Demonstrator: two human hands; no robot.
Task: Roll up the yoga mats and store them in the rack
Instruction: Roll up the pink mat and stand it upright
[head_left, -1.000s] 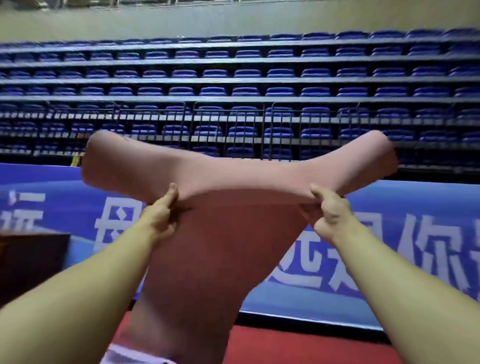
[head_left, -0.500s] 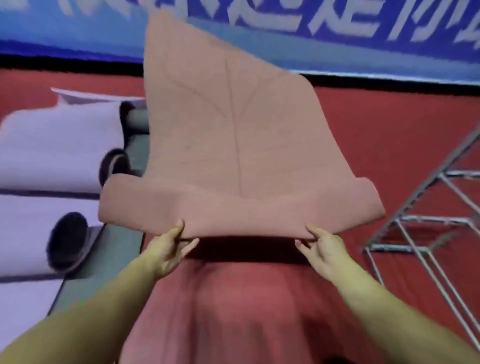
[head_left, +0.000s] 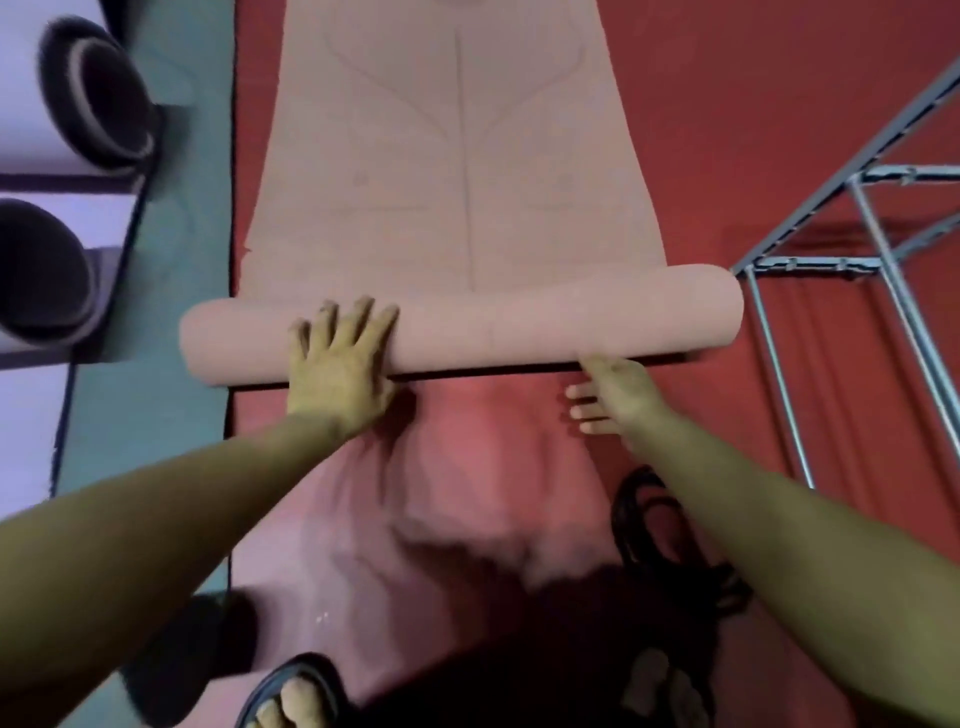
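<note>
A pink yoga mat (head_left: 457, 156) lies lengthwise on the red floor, its near end wound into a roll (head_left: 545, 319) running left to right. My left hand (head_left: 340, 353) presses flat on the roll's left half with fingers spread. My right hand (head_left: 610, 395) is at the roll's near side, thumb touching its lower edge, fingers straight and pointing left. The metal rack (head_left: 857, 260) stands at the right, close to the roll's right end.
Two rolled lilac mats with dark cores (head_left: 98, 104) (head_left: 41, 270) lie at the left on a teal mat (head_left: 182, 234). My sandalled feet (head_left: 291, 696) and a black sandal (head_left: 654, 525) are near the bottom. A lighter pink mat (head_left: 467, 493) lies under my arms.
The mat was held up in the air by its folded edge. It now lies on the floor with its near end rolled, and my hands have shifted from pinching it to pressing on the roll.
</note>
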